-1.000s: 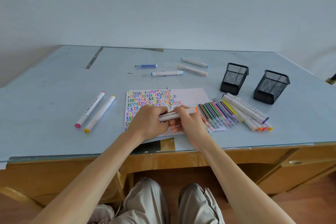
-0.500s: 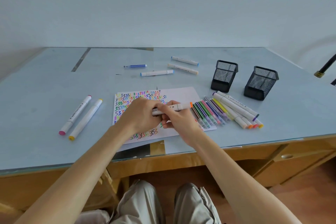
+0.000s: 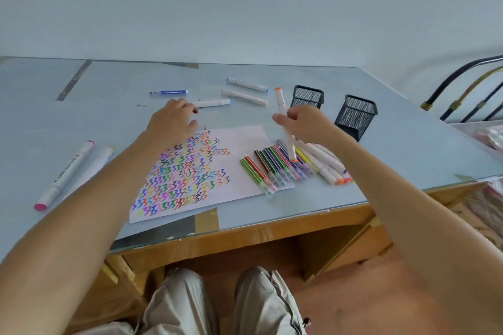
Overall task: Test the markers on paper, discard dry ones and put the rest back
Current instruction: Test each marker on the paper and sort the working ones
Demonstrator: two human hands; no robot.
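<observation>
My right hand (image 3: 307, 125) grips a white marker with orange ends (image 3: 281, 106), held nearly upright above the row of thin coloured markers (image 3: 269, 166). My left hand (image 3: 171, 122) reaches past the top of the scribbled paper (image 3: 239, 144), its fingers at the near end of a white marker with a blue cap (image 3: 212, 103). Whether they close on it is hidden. Thick white markers (image 3: 324, 163) lie to the right of the thin ones. Two black mesh cups (image 3: 307, 96) (image 3: 356, 114) stand behind my right hand.
Two thick markers, pink (image 3: 65, 174) and yellow-tipped (image 3: 100, 158), lie at the left. A blue pen (image 3: 168, 92) and two white markers (image 3: 246, 84) (image 3: 243, 97) rest further back. The desk's front edge (image 3: 245, 228) runs near my knees. A metal frame (image 3: 462, 84) stands at the right.
My hands have parted. The right one lifted the orange marker up and to the right, turning it upright. The left one let go and reached forward to the blue-capped marker.
</observation>
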